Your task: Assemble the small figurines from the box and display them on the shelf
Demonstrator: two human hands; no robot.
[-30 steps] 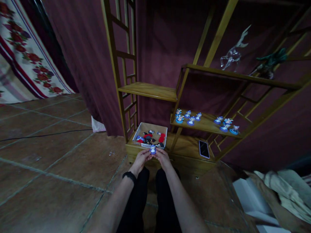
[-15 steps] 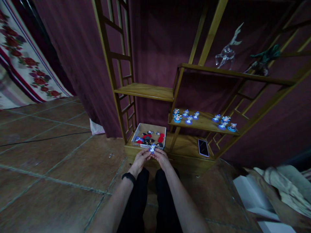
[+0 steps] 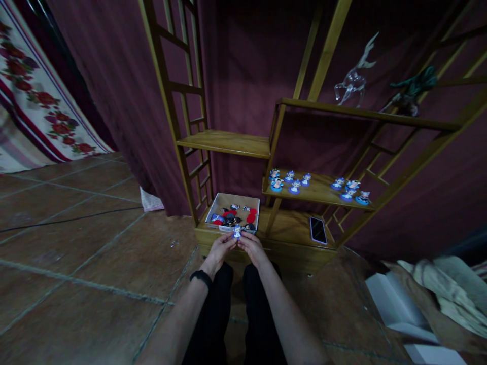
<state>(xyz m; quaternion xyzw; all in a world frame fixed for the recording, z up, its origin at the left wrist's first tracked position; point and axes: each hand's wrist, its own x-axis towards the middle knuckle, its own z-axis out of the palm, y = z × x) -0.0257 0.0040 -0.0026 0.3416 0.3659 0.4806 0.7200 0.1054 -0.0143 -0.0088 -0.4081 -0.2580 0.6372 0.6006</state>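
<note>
A small purple-and-white figurine is upright between my two hands, in front of the near edge of a cardboard box. My left hand pinches it from the left side, and my right hand grips it from the right. The open box holds several black, red and purple figurines. On the middle shelf to the right, similar purple figurines and blue-based ones stand in two groups.
A phone lies on the bottom shelf. Above stand a clear glass deer and a dark green statuette. The left shelf board overhangs the box. White boxes and cloth lie on the floor at right.
The view has shifted slightly. Both hands keep hold of the figurine in nearly the same place before the box.
</note>
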